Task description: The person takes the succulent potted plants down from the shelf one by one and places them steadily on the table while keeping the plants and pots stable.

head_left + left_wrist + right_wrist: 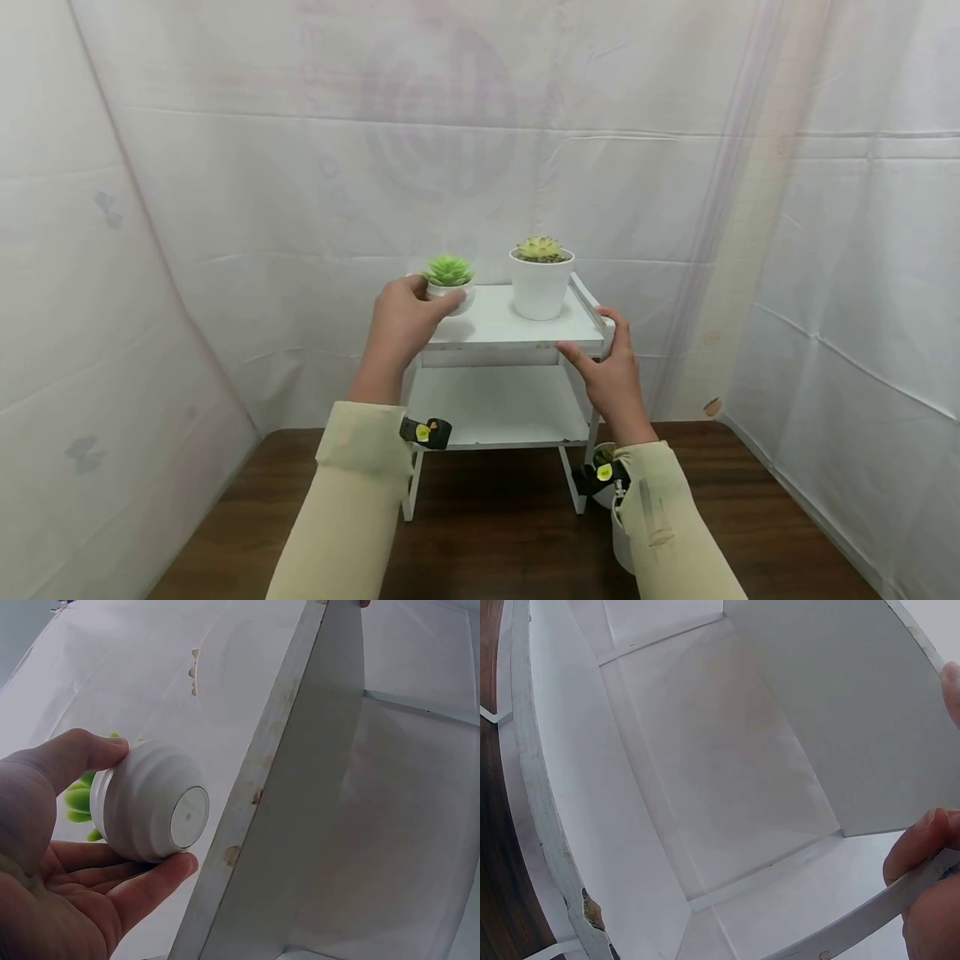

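Observation:
My left hand pinches a small potted succulent between thumb and fingers. Its bright green leaves sit in a rounded white ribbed pot, whose bare underside shows in the left wrist view. The pot is held just above the left part of the top board of a white two-tier shelf. At the shelf's front right corner, my right hand grips the frame, with fingers curled round the white rail. A larger white pot with a yellow-green succulent stands upright on the top board.
The lower board is below the top one, its edge chipped. Partly hidden behind my right forearm, a white pot and another potted plant stand on the dark wooden table. White sheeting hangs behind and at both sides.

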Tool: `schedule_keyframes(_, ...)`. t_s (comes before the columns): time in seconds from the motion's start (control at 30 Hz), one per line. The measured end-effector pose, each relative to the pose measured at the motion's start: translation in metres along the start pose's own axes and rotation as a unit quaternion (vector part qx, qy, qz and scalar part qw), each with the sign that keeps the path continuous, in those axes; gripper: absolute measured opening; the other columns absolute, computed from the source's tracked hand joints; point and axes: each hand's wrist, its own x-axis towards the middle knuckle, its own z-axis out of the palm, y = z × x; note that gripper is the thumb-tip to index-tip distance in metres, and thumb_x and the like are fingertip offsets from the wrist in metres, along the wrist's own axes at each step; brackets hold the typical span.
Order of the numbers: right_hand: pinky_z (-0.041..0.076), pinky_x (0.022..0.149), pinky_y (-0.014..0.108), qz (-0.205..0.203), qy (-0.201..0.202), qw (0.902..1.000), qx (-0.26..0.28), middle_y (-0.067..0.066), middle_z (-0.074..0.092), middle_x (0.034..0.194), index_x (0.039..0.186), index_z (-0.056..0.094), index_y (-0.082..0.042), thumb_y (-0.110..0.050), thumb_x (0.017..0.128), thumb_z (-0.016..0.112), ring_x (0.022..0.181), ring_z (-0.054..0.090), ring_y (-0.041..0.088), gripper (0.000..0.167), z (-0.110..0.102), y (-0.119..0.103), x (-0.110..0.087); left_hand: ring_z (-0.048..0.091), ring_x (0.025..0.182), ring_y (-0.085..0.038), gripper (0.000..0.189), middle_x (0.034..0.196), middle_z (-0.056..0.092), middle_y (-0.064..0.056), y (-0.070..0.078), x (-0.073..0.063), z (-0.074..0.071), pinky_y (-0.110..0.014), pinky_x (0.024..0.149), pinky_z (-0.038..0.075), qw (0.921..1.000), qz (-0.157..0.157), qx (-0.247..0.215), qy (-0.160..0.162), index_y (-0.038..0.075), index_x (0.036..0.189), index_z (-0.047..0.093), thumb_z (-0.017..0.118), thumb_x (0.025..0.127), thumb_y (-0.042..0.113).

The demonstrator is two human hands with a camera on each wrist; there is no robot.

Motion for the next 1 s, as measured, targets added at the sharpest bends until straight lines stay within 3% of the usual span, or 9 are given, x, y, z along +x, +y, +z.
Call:
schedule_keyframes(0.2, 0.047, 0.088, 0.049, 0.002, 0.001, 1.0, -0.002, 0.02, 0.039, 0.146, 0.144, 0.027, -0.039, -0.054, 0.078, 0.075, 0.115, 0.053, 0.035, 0.084, -0.001, -0.001, 0.001, 0.046, 0.079, -0.023, 0.04, 0.088, 0.055, -0.006, 0.0, -0.009, -0.006, -0.035, 0.066, 0.041, 0.9998, 0.016, 0.009, 0.003, 0.01, 0.097, 0.058, 0.067, 0.086, 0.047)
schedule_keyframes(0.43, 0.048, 0.085, 0.049, 0.005, 0.003, 0.9999, -0.011, 0.021, 0.04, 0.145, 0.144, 0.027, -0.04, -0.056, 0.078, 0.074, 0.112, 0.054, 0.036, 0.083, -0.003, 0.0, 0.001, 0.057, 0.096, -0.023, 0.047, 0.113, 0.066, -0.006, -0.004, -0.015, -0.012, -0.036, 0.078, 0.048, 0.9998, 0.013, -0.008, -0.007, 0.013, 0.118, 0.062, 0.067, 0.086, 0.047)
schedule_keyframes(0.57, 0.048, 0.084, 0.049, 0.005, 0.004, 0.9999, -0.013, 0.021, 0.041, 0.144, 0.144, 0.027, -0.04, -0.055, 0.078, 0.075, 0.111, 0.055, 0.036, 0.083, -0.004, 0.001, 0.001, 0.059, 0.099, -0.023, 0.05, 0.115, 0.067, -0.007, -0.006, -0.019, -0.015, -0.038, 0.081, 0.049, 0.9998, 0.017, -0.01, -0.008, 0.013, 0.122, 0.062, 0.068, 0.086, 0.046)
schedule_keyframes(0.8, 0.046, 0.075, 0.043, -0.001, 0.004, 0.9998, -0.021, 0.022, 0.043, 0.139, 0.145, 0.026, -0.04, -0.055, 0.079, 0.073, 0.095, 0.053, 0.034, 0.082, -0.006, 0.001, 0.001, 0.06, 0.114, -0.024, 0.06, 0.128, 0.064, -0.01, -0.01, -0.025, -0.02, -0.043, 0.092, 0.051, 0.9993, 0.028, -0.023, -0.007, 0.011, 0.135, 0.056, 0.07, 0.086, 0.043)
schedule_keyframes(1.0, 0.047, 0.08, 0.046, -0.001, 0.003, 0.9999, -0.014, 0.021, 0.04, 0.142, 0.145, 0.026, -0.039, -0.053, 0.079, 0.074, 0.104, 0.054, 0.036, 0.082, -0.008, 0.001, 0.0, 0.059, 0.115, -0.024, 0.061, 0.129, 0.063, -0.01, -0.014, -0.031, -0.024, -0.044, 0.094, 0.05, 0.9991, 0.03, -0.022, -0.02, 0.012, 0.135, 0.056, 0.07, 0.086, 0.045)
